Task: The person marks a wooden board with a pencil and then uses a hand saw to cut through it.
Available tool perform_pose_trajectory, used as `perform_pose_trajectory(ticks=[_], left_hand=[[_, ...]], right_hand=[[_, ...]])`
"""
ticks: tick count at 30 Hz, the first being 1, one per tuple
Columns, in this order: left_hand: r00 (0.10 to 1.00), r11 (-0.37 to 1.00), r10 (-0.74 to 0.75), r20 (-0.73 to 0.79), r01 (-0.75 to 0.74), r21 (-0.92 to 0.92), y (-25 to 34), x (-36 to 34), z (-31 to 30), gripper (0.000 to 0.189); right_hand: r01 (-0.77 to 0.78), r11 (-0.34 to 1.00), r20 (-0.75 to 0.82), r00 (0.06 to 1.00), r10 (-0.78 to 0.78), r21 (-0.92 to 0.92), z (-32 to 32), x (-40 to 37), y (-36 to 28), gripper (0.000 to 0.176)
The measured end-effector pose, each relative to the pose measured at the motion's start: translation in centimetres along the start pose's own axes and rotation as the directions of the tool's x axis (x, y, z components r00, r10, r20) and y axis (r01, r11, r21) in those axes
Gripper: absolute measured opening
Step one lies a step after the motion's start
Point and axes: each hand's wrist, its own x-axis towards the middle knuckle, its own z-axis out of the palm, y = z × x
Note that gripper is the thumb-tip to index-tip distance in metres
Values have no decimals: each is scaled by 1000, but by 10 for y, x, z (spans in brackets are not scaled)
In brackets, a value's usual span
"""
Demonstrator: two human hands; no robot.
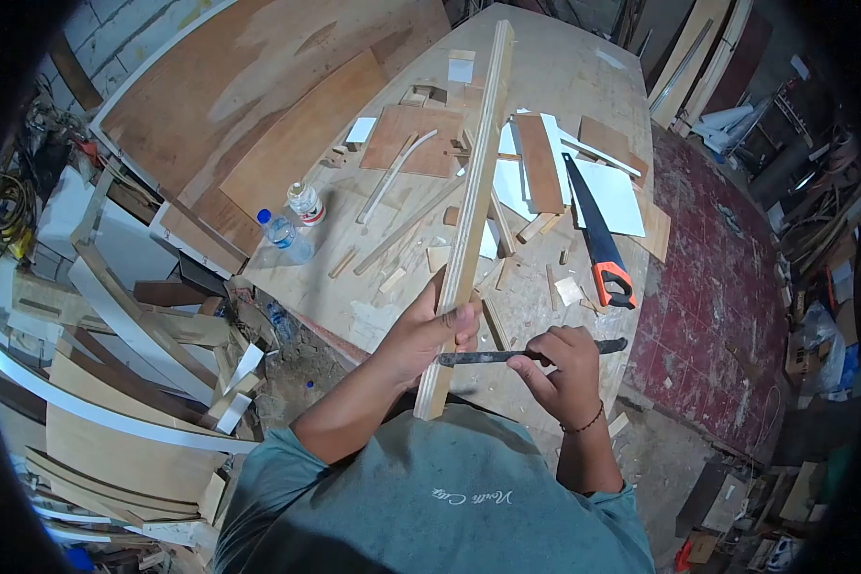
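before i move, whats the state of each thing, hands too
Wooden strip, held
Left hand, closed around the strip
Dark bar, held across the strip
Right hand, closed around the bar
Handsaw, lying down, unheld
Blue-capped bottle, standing, cap on
White bottle, standing

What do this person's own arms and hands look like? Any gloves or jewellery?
No gloves on the left hand or right hand. A thin, dark, beaded-looking bracelet circles the right wrist. The short sleeves are muted blue-green.
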Motion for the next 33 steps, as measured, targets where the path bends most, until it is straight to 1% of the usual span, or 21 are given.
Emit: perform_pose_trajectory(ticks=[1,2,3,4,6,7,9,13,16,18,22,24,25,26,27,28,29,30,31,32,33], left_hand=[[1000,1000,1,-1,-1,0,-1,-1,-1,45],[999,1000,-24,35,24,-15,-1,-1,-3,52],[996,998,-48,72,50,-27,0,-2,-5,61],[996,998,-47,71,49,-27,1,-2,-4,61],[983,980,-134,128,151,-131,4,-6,0,76],[983,980,-134,126,150,-132,4,-8,1,76],[970,967,-197,145,217,-136,5,-11,4,95],[985,982,-149,92,158,-106,3,-19,11,89],[990,991,-126,58,128,-37,3,-25,16,86],[978,980,-177,109,166,106,2,-28,17,83],[971,970,-226,83,217,106,3,-30,21,82],[949,965,-261,178,256,53,9,-34,18,84],[949,966,-260,179,254,55,20,-43,7,84],[966,969,-182,184,207,-131,38,-54,-11,84],[979,938,-98,178,151,-311,50,-55,-21,84],[980,940,-93,175,144,-311,55,-48,-22,84],[996,962,-17,90,41,-269,58,-47,-24,83],[998,976,59,12,-55,-212,58,-49,-24,82],[998,977,60,11,-56,-208,54,-47,-20,82],[995,979,95,-38,-101,-179,47,-39,-13,82],[988,978,129,-86,-141,-151,38,-32,-6,82]], right_hand=[[-1,999,29,1000,0,39,0,-1,-1,31],[-3,997,57,998,-2,79,1,-1,-2,33],[-1,997,57,998,-4,80,0,-1,-3,33],[20,996,60,998,-25,82,-1,-2,-3,34],[39,995,65,997,-45,87,-3,-5,-5,35],[55,994,64,996,-61,93,-4,-7,-6,35],[78,992,64,994,-84,98,-8,-10,-8,34],[88,993,67,993,-93,75,-23,-20,-18,33],[95,994,76,992,-99,50,-31,-27,-21,32],[125,991,81,988,-128,37,-36,-29,-22,33],[108,994,130,985,-111,30,-43,-35,-23,31],[169,984,-24,985,-168,58,-42,-41,-12,28],[38,991,-271,962,-2,125,-44,-59,14,26],[-311,937,-259,903,343,158,-72,-68,30,28],[-333,943,-297,897,326,29,-92,-66,34,31],[-229,973,-261,937,230,33,-97,-61,28,32],[-137,989,-212,967,144,48,-96,-63,19,33],[-117,991,-186,974,127,62,-90,-63,10,33],[-88,994,-173,980,99,70,-83,-58,3,33],[-94,990,-157,981,110,107,-74,-55,2,32],[-129,988,-59,989,134,81,-70,-46,-3,31]])
